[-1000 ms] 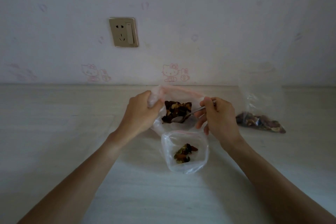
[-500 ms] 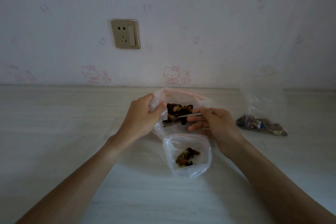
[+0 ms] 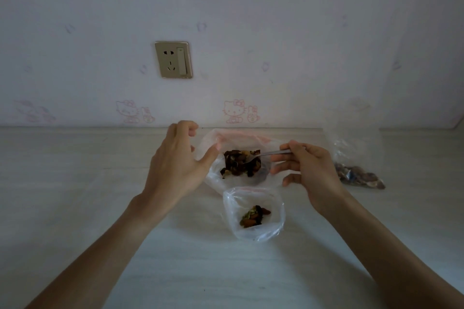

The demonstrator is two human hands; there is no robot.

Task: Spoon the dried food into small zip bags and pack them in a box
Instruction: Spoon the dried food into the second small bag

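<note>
Tabletop point(image 3: 75, 208): dried food point(image 3: 241, 163) lies between both hands.

Bare tabletop point(image 3: 75, 208) left and near; filled bag point(image 3: 356, 173) obstructing far right.

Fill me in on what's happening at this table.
A person is portioning dried food into bags. The right hand holds a spoon with its tip in the dried mix inside the large bag. The left hand is at that bag's edge, fingers loosely open. A small zip bag in front stands open, holding a little food.
</note>
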